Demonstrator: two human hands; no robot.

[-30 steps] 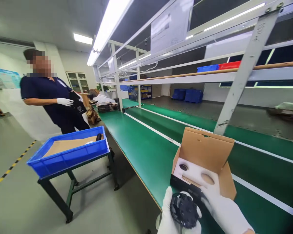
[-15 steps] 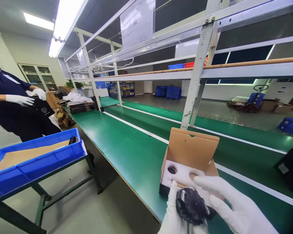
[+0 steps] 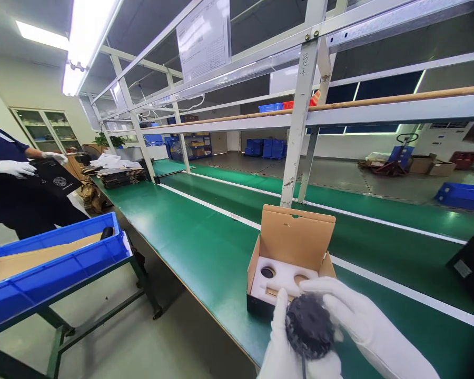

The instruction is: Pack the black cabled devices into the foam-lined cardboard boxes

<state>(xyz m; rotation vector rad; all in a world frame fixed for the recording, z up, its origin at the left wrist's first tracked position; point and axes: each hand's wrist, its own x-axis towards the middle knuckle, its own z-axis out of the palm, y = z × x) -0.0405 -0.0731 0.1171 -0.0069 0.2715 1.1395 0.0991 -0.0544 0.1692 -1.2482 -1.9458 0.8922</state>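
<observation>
Both my hands wear white gloves and meet at the bottom of the head view. My left hand (image 3: 284,352) cups a round black part (image 3: 310,325) from below. My right hand (image 3: 359,323) lies over the part's right side with fingers curled on it. A thin dark cord hangs under the part. Just beyond it stands an open cardboard box (image 3: 296,237) with its lid up. Inside is a white foam insert (image 3: 282,278) with two round holes. The box rests on the green bench (image 3: 205,247).
A blue bin (image 3: 63,268) with cardboard inside sits on a low stand at the left. Behind it a co-worker in a dark shirt (image 3: 8,179) holds a black flat item. A white shelf post (image 3: 296,121) rises behind the box. A black box (image 3: 472,263) lies at the right.
The view has swung to the right, so the co-worker and blue bin slid left. My right hand has closed over the black part, which rose slightly toward the box.
</observation>
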